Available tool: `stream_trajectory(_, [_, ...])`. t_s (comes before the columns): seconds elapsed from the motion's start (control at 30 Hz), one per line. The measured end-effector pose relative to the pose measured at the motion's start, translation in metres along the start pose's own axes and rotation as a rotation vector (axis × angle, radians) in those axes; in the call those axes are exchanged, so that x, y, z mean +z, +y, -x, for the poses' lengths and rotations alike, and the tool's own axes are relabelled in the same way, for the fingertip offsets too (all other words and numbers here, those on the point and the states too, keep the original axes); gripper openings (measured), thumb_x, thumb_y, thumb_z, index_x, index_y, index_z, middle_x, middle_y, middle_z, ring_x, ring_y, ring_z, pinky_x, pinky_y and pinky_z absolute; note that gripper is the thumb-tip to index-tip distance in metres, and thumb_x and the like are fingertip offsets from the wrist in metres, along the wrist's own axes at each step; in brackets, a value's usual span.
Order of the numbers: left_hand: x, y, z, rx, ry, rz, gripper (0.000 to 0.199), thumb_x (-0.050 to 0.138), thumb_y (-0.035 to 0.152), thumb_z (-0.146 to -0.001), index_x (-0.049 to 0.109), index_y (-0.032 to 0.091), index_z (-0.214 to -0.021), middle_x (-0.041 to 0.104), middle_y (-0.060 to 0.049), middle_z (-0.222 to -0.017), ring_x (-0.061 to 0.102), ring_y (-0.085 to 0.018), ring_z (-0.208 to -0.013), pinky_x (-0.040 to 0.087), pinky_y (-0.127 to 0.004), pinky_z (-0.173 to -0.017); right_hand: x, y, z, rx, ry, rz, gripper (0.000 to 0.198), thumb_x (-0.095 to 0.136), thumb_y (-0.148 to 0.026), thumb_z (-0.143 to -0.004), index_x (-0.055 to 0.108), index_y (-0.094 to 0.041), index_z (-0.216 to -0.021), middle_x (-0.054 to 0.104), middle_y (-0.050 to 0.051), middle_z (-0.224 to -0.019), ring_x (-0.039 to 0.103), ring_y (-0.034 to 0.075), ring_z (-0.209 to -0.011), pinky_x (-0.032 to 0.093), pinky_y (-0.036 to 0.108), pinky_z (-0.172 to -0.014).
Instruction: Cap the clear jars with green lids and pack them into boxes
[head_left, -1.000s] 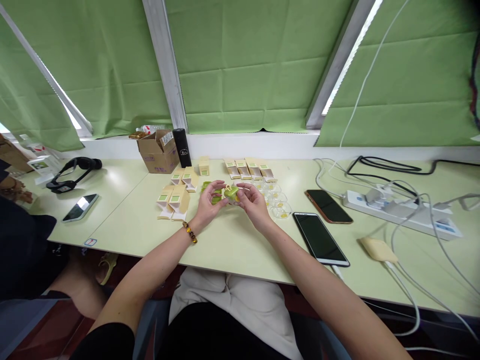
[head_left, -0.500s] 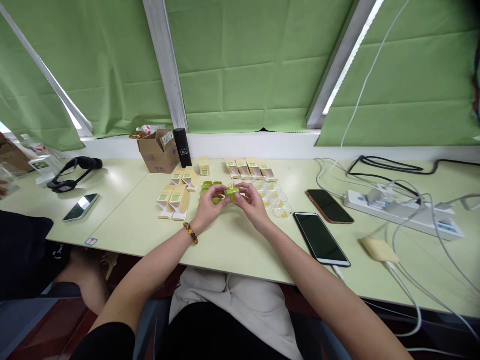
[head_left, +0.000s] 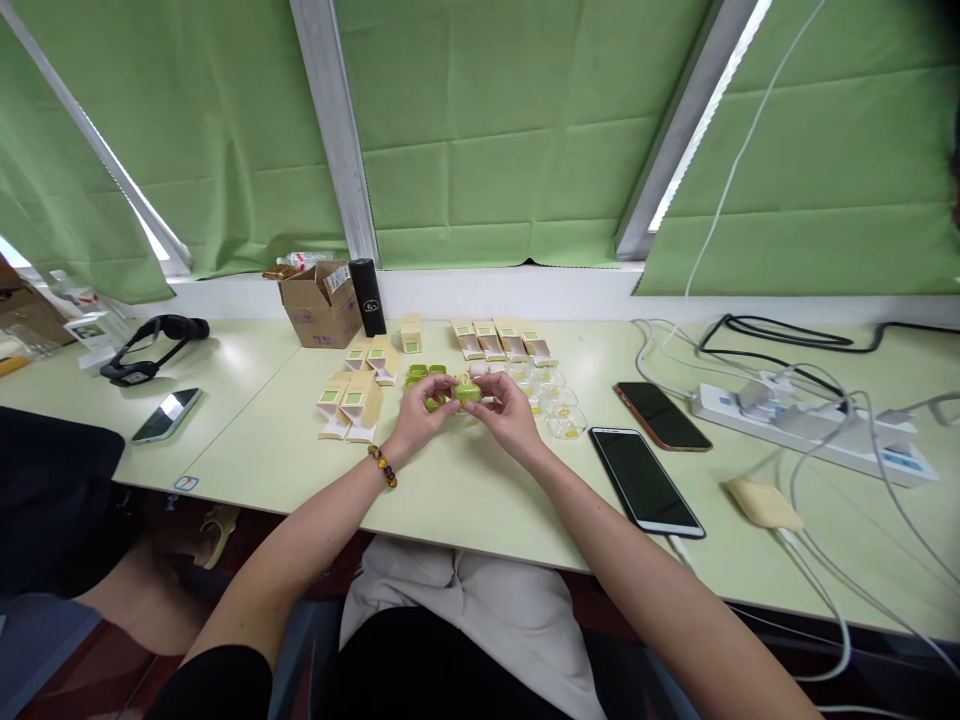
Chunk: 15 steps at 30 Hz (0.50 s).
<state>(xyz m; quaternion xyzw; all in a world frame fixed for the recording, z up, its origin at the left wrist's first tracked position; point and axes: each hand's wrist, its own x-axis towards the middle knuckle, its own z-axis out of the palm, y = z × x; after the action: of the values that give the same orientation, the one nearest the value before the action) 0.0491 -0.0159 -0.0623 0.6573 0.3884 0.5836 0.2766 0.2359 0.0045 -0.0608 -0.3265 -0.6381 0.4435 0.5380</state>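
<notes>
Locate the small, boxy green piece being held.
In the head view's centre, the piece is between left hand and right hand, left of clear rounded shells.

The pale desk [head_left: 469, 495] carries small cartons [head_left: 363, 396] and green cases [head_left: 417, 371] centrally, clear shells [head_left: 566, 418], then two phones [head_left: 646, 480] right.

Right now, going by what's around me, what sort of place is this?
Probably a shared workroom or office: a long table by curtained windows, a power strip crowded with plugs, and another person seated alongside.
</notes>
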Motion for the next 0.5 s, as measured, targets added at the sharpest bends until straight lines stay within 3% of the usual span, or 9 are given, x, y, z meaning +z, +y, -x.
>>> stream_trajectory(0.37, [-0.0012,0.0009,0.0011,-0.028,-0.004,0.005,0.033,0.079,0.040,-0.089,0.070,0.019,-0.113,0.076,-0.010,-0.113,0.071,-0.024,-0.104,0.053,-0.037,-0.090,-0.0005,0.0036,-0.0008,0.024,-0.010,0.007,0.051,0.087,-0.040,-0.067,0.061,-0.027,-0.108,0.072,0.004,-0.106,0.066,0.021,-0.091,0.056,0.036,-0.080])
stream_trajectory(0.5, [-0.0022,0.0024,0.0006,-0.041,0.077,-0.066,0.020,0.071,0.034,-0.095,0.070,0.020,-0.110,0.078,-0.011,-0.114,0.072,-0.024,-0.106,0.052,-0.038,-0.093,-0.0014,0.0075,0.0006,0.031,-0.015,0.112,0.052,0.080,-0.027,-0.065,0.061,-0.027,-0.113,0.073,0.004,-0.111,0.066,0.021,-0.092,0.056,0.036,-0.079])
